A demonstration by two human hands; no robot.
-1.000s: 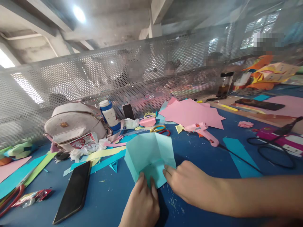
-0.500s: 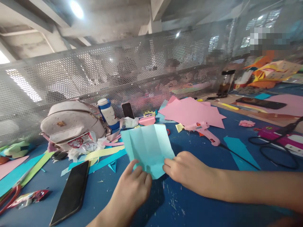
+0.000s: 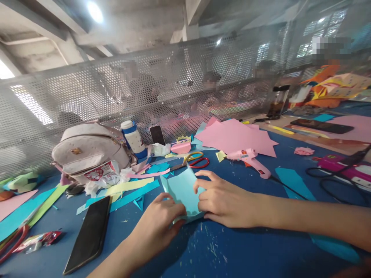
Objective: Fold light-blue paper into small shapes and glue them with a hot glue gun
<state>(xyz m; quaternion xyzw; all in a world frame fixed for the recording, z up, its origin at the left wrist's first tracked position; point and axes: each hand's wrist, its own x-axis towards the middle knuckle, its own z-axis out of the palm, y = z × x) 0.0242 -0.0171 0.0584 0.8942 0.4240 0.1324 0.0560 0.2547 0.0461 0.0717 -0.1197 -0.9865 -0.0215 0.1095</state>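
A creased light-blue paper (image 3: 181, 187) lies low on the blue table (image 3: 237, 247) in front of me. My left hand (image 3: 160, 218) pinches its near left edge with curled fingers. My right hand (image 3: 222, 199) presses on the paper's right side, fingers bent over it and the index finger stretched along its top. Part of the sheet is hidden under both hands.
A black phone (image 3: 88, 231) lies to the left, with paper strips, a pale backpack (image 3: 87, 152) and a bottle (image 3: 133, 139) behind. Scissors (image 3: 193, 160), a pink glue gun (image 3: 249, 159) and pink sheets (image 3: 236, 137) lie beyond. A perforated metal screen (image 3: 116, 92) closes the far side.
The paper was held up and open; now it is folded down smaller onto the table. My right hand has moved over its top, and my left hand has shifted to its near edge.
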